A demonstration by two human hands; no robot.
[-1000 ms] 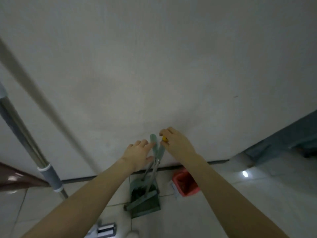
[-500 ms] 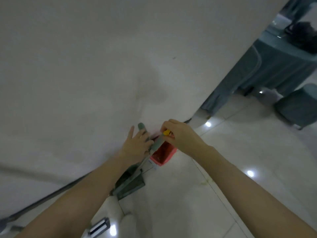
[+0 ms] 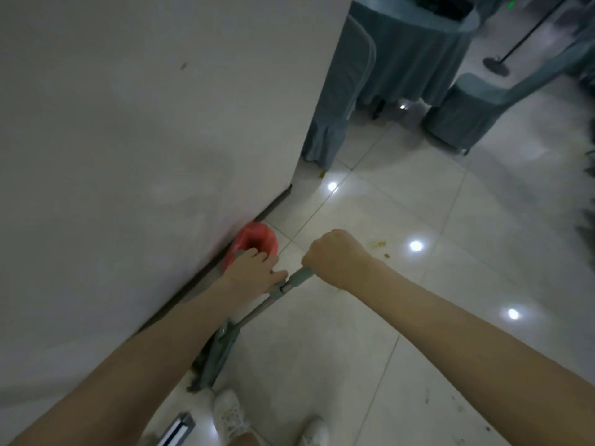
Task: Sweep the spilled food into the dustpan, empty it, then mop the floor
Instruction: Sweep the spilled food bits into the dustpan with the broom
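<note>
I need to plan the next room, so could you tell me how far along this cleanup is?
Nothing looks finished yet. The spilled food lies unswept on the tiles beyond the right hand. In hand: that hand is fisted around a green tool handle, the left hand grips another beside it, and the dustpan stands by the wall. Sweeping, emptying and mopping all remain.

It looked like a restaurant or banquet hall: a round counter [image 3: 415, 43] draped in teal cloth, chairs [image 3: 341, 88] in matching covers, glossy pale floor tiles [image 3: 402, 194] reflecting ceiling lights, and a stanchion [image 3: 497, 64] standing beyond the seating.
</note>
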